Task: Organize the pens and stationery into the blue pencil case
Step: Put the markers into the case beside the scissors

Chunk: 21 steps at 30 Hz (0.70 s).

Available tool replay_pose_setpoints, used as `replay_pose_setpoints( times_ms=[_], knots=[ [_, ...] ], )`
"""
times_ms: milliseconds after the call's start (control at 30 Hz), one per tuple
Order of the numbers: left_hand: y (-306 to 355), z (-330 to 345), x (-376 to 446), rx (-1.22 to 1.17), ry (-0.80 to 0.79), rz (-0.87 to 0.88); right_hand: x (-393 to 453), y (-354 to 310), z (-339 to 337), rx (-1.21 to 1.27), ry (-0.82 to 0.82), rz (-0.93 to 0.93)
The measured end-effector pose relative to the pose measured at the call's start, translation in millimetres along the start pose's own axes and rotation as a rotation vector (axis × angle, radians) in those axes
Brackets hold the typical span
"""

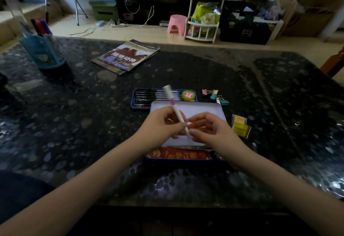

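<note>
Spreading across most of the view is a dark, speckled stone table (74, 124), seen from a camera on a person's head. Near its middle lies the blue pencil case (138, 103), open, with its pale inner lid or tray (204, 111) tilted toward the viewer and a row of dark pens (149, 97) already lying side by side in the far half. A round yellow-green tape dispenser (188, 95) sits at the end of that row. A stack of books (126, 57) lies farther back, and a blue pen holder (43, 51) stands at far left.

Above the case, the left hand (160, 124) pinches a white pen with a pink band (174, 109), holding it tilted, far end up. The right hand (212, 129) has curled fingers meeting the pen's lower tip; whether it grips the tip, I cannot tell.

Just right of the case lie coloured binder clips (216, 96) and a small yellow packet (240, 126), not yet packed.

One risk: if the hands tug at the tip, the pen could slip and roll across the smooth stone.
</note>
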<state>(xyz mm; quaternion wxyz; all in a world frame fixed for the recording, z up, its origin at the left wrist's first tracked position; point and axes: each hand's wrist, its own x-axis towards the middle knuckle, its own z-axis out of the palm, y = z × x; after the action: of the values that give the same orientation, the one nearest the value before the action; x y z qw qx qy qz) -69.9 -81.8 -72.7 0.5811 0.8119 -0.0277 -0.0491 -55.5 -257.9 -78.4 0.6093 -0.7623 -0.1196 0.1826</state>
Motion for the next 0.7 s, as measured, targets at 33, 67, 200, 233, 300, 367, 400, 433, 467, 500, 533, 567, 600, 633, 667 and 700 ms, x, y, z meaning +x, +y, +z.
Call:
replay_pose_setpoints(
  times_ms=[33, 67, 200, 233, 300, 367, 400, 433, 467, 500, 533, 567, 600, 633, 667, 700],
  knots=[
    [2, 0, 0, -0.105, -0.016, -0.039, -1, 1, 2, -0.029, -0.025, 0.008],
    [2, -1, 0, -0.143, -0.032, -0.054, -2, 2, 4, -0.038, -0.042, 0.01],
    [4, -2, -2, -0.157, -0.06, -0.062, -2, 7, 4, -0.112, 0.011, -0.033],
    [5, -3, -3, -0.165, -0.052, -0.061, -1, 7, 1, -0.147, 0.029, -0.047],
    [7, -9, -2, -0.209, -0.008, -0.076, 2, 6, -6, -0.229, 0.046, -0.075],
    [10, -20, -1, -0.261, 0.06, -0.103, 4, 6, -13, -0.397, 0.07, -0.136],
    [11, -27, 1, -0.232, 0.094, -0.085, 6, 6, -17, -0.502, 0.09, -0.172],
    [11, -34, 3, -0.162, 0.118, -0.056, 7, 6, -21, -0.595, 0.117, -0.205],
    [11, -41, 4, -0.067, 0.131, -0.027, 7, 6, -25, -0.659, 0.138, -0.231],
    [11, -46, 4, 0.044, 0.125, -0.005, 7, 5, -28, -0.693, 0.142, -0.249],
    [10, -51, 4, 0.193, 0.099, 0.019, 6, 3, -30, -0.715, 0.13, -0.263],
    [8, -55, 4, 0.38, 0.058, 0.046, 5, 2, -31, -0.731, 0.114, -0.276],
    [5, -57, 3, 0.586, 0.013, 0.066, 3, 2, -32, -0.735, 0.104, -0.282],
    [4, -57, 2, 0.757, -0.025, 0.078, 1, 2, -32, -0.72, 0.104, -0.277],
    [2, -56, 0, 0.87, -0.06, 0.081, 0, 3, -31, -0.69, 0.11, -0.259],
    [2, -54, -1, 0.939, -0.091, 0.078, -1, 5, -30, -0.675, 0.117, -0.239]
  ],
)
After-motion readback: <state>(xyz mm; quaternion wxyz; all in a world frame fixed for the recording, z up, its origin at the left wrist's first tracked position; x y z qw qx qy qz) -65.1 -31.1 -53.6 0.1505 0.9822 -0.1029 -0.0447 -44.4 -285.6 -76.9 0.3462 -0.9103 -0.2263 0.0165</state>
